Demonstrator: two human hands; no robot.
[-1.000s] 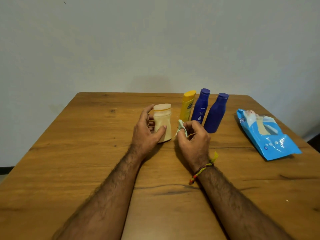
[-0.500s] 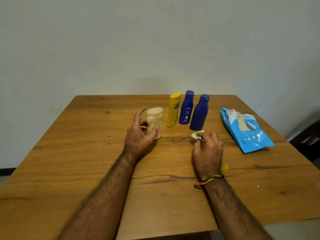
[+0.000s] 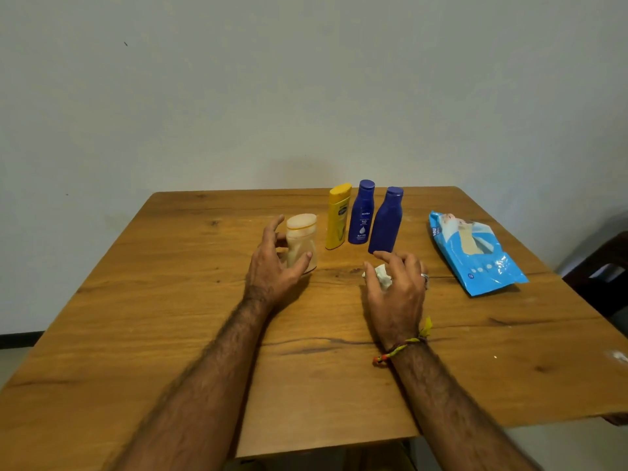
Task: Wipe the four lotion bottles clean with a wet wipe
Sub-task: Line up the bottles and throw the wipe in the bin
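The crumpled wet wipe (image 3: 382, 275) has just been dropped on the table (image 3: 170, 300) by the right hand (image 3: 396, 294), fingers now apart, while the cream bottle (image 3: 301, 243) is loosely cupped by the left hand (image 3: 275, 266), suggesting all 4 bottles are wiped.

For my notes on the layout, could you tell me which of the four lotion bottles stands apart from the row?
The cream-coloured bottle, beside the left hand; the yellow bottle and two blue bottles stand together.

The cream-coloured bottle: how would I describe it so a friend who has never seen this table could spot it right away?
On the wooden table, four bottles stand in a loose row near the far edge. The cream bottle is the leftmost, with the left hand open around it. Unlike the yellow bottle and two blue bottles, it is short, squat and pale.
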